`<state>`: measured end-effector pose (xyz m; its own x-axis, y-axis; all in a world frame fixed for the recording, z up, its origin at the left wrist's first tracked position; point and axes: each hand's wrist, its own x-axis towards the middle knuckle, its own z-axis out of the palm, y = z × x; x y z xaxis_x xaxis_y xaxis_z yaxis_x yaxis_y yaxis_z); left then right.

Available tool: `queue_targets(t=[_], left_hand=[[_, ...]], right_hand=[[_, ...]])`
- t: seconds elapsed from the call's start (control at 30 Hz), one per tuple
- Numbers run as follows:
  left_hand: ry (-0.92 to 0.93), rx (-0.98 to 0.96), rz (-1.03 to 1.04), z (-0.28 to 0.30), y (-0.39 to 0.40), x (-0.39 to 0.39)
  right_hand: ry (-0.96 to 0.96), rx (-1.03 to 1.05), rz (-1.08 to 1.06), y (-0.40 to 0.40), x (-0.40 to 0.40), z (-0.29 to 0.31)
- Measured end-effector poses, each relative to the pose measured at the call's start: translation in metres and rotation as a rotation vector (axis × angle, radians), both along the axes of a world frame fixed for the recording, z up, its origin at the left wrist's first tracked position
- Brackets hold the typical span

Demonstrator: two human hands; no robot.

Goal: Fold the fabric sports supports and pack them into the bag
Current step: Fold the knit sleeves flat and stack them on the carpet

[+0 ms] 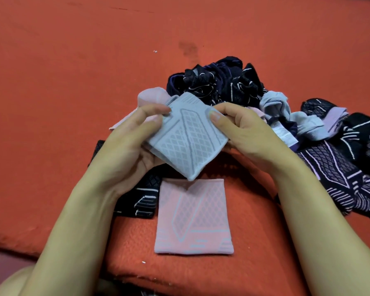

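Head view: only one camera, looking down over both forearms at an orange cloth-covered counter.
Left hand: the left hand holds the left edge of a pale blue folded support; its thumb lies on top near the upper left corner and its fingers curl round the edge.
Right hand: the right hand pinches the upper right edge of the same piece, thumb on the patterned face, the other fingers hidden behind the fabric.
Pale blue folded support: raised above the counter between the two hands, turned like a diamond with one corner pointing down; a grey grid pattern shows on its face.
Pink folded support: a pink folded support lies flat on the counter just below the held piece, squared up, with a pale blue grid and stripes.
Unfolded heap: a heap of dark supports sits beyond the hands, crumpled, navy and black with white markings; a pale pink piece pokes out behind the left hand.
Right side: light blue crumpled pieces and more dark patterned supports spread out to the frame edge.
Under the left forearm: a black support with white lines lies partly covered, touching the left edge of the pink one.
Bag: I cannot pick one out.
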<state>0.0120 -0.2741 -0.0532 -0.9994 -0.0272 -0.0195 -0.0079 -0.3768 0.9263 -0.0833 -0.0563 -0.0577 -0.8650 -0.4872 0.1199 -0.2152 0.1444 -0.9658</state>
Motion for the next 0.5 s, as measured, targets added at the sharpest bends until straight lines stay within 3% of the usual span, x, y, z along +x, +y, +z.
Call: queue_targets(t=[0.1, 0.2, 0.33, 0.5], left_hand=[[0.005, -0.122, 0.012, -0.003, 0.004, 0.0], [0.068, -0.052, 0.008, -0.003, 0.008, 0.001], [0.144, -0.015, 0.038, -0.003, 0.016, -0.001], [0.106, -0.182, -0.017, -0.004, 0.01, 0.002]], right_hand=[[-0.016, -0.124, -0.115, -0.002, 0.0, 0.004], [-0.204, -0.31, -0.087, 0.004, -0.005, 0.008], [-0.339, -0.118, 0.122, 0.007, -0.005, -0.004], [-0.202, -0.172, -0.088, -0.002, -0.008, -0.01]])
